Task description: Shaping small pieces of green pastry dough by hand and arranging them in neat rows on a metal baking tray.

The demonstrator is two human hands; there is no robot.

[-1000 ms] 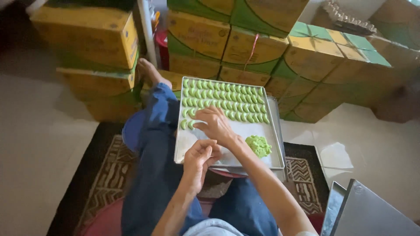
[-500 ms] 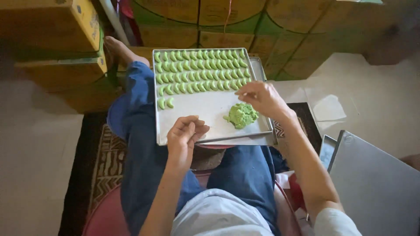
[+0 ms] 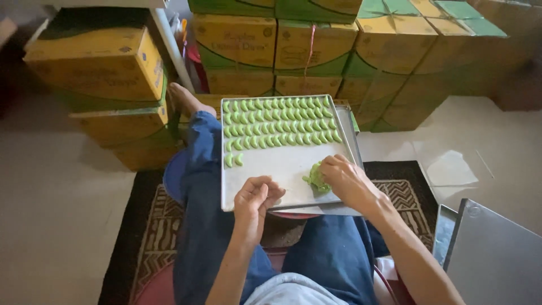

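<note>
I look down at a metal baking tray [image 3: 271, 169] resting across my lap, its near part bare and pale grey. On the near right of the tray sits a lump of green dough [image 3: 316, 177], soft and uneven, a bright leaf green with a bumpy surface. My right hand [image 3: 347, 181] lies over its right side, fingers curled together and pressing on the dough, so part of the lump is hidden under them. My left hand [image 3: 255, 199] sits at the near edge of the tray, left of the dough, fingers bent inward and drawn close toward the thumb; I cannot tell whether a bit of dough is pinched between them.

Across the far half of the tray lie the shaped green pieces [image 3: 276, 121], small curved crescents set in neat rows side by side, with two more alone on the left below the rows. Beyond the tray stand stacked yellow and green cardboard boxes [image 3: 316, 51]. A patterned rug [image 3: 158, 226] is under my legs, and more grey trays [image 3: 491, 254] lie at the near right.
</note>
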